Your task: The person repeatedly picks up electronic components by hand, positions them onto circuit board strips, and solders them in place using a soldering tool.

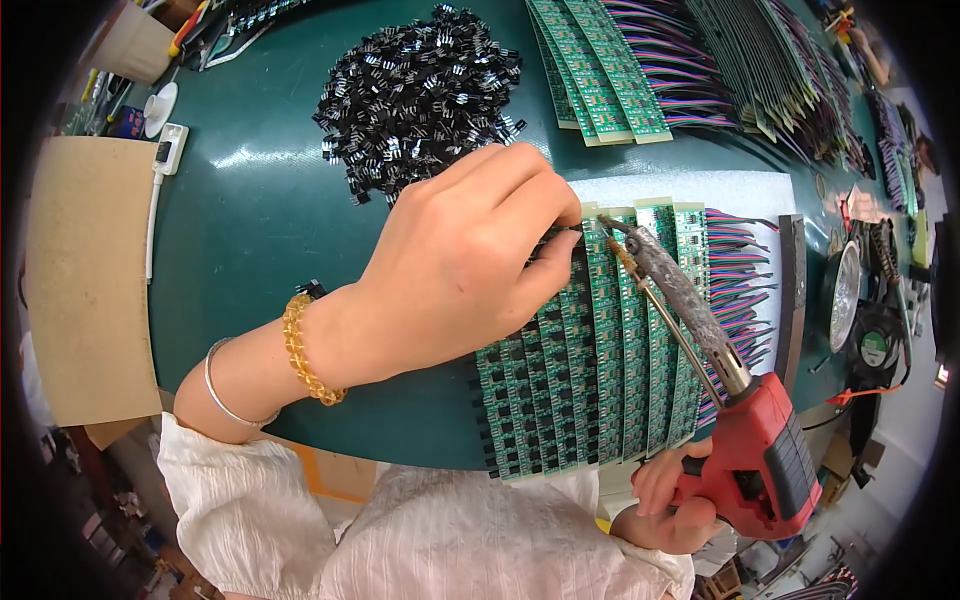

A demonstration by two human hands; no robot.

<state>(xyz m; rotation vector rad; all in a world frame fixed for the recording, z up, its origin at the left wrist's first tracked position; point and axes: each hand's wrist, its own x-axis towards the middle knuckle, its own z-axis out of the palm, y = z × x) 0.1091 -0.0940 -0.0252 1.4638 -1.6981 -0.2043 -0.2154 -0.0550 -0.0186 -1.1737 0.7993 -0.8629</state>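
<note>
Dark green worktable (260,220). Right hand (668,500) clenched round red soldering gun (745,440), tip at top of fanned green circuit strips (590,350). Left hand (470,250) pinches small black component at strip end. Beyond: black component pile (420,90), more wired strips (610,65).

1. Cardboard sheet/flattened box (85,280), plain brown, lies flat at the far left beside the green table.
2. Small round green label (875,347) on the hub of a black fan, far right edge.
3. Orange-yellow carton edge (335,472) under the table's near rim, partly hidden by a white sleeve.
4. No screens or signs visible.
</note>
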